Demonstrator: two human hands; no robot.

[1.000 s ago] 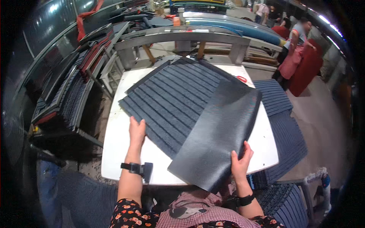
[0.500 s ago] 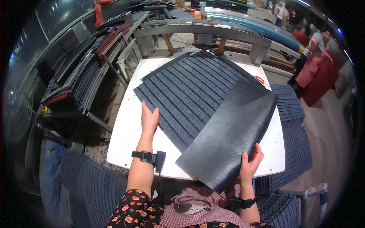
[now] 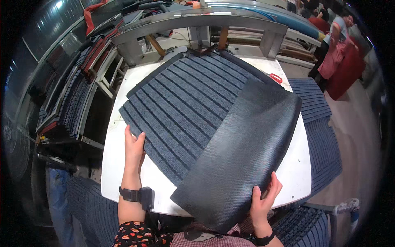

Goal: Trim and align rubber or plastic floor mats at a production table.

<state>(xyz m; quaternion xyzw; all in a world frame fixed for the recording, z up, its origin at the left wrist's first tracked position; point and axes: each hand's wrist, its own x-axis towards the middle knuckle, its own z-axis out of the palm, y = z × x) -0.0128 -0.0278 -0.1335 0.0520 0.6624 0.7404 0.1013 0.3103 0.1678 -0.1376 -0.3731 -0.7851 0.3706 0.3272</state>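
Head view shows the left hand (image 3: 133,149) lying flat, fingers spread and holding nothing, on the near-left edge of the striped grey mat (image 3: 181,111) that lies askew on the white tabletop (image 3: 119,173), one corner reaching toward the metal frame (image 3: 197,22) at the far edge. The right hand (image 3: 263,201) has its fingers pinched on the near edge of the black rubber-backed mat (image 3: 242,152), which is lifted and turned underside up, curving over the right half of the striped mat and out past the tabletop's near edge.

Risks, as I judge them: the black mat is gripped at one spot only (a limp sheet held this way tends to sag), so it could fold on itself or slide off the near edge onto the stacked mats (image 3: 317,136) beside the right edge. If it drags as it turns, it may pull the striped mat further askew, since only the flat left palm pins that one. The red-handled scissors (image 3: 275,77) near the far-right corner sit just beside the raised mat's edge and could be swept off.
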